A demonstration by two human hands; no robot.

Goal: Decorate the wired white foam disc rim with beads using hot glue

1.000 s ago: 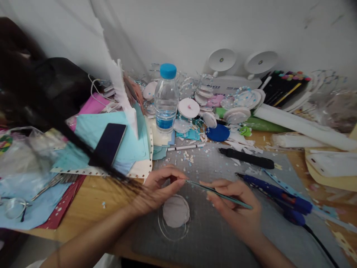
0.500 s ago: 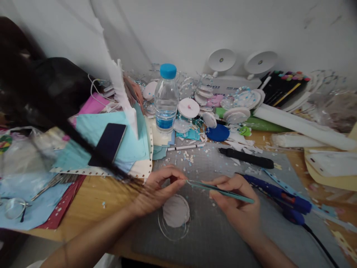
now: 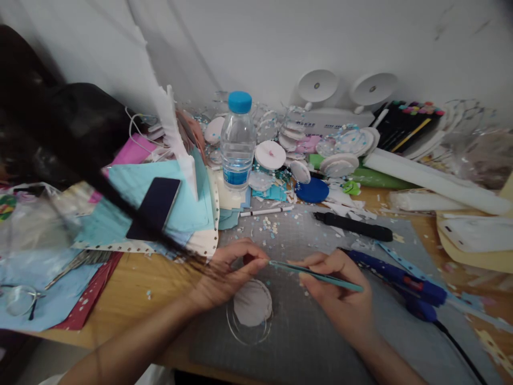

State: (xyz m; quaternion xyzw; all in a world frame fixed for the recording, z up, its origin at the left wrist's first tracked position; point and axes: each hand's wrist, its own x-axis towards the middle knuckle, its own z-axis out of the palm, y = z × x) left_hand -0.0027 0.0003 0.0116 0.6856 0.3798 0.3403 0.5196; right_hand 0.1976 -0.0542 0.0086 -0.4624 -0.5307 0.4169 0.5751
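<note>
My right hand [image 3: 340,283] is closed on a pair of teal tweezers [image 3: 320,275], whose tips point left. At those tips, the thumb and forefinger of my left hand [image 3: 236,267] are pinched together; what they hold, if anything, is too small to make out. Just below my left hand, a white round disc [image 3: 252,303] lies on the grey mat [image 3: 304,342], with a thin clear ring [image 3: 246,341] around its lower edge. Small pale and blue bits [image 3: 273,224] are scattered on the mat beyond both hands.
A water bottle [image 3: 238,141] stands behind my hands, beside many decorated discs [image 3: 270,155]. A phone [image 3: 155,208] rests on blue paper at left. To the right lie a black pen-like tool [image 3: 352,226] and a blue glue gun [image 3: 401,275] with a cord.
The tweezer tips look closer together than before. Both hands have otherwise stayed in nearly the same place, and the view has shifted very slightly.
</note>
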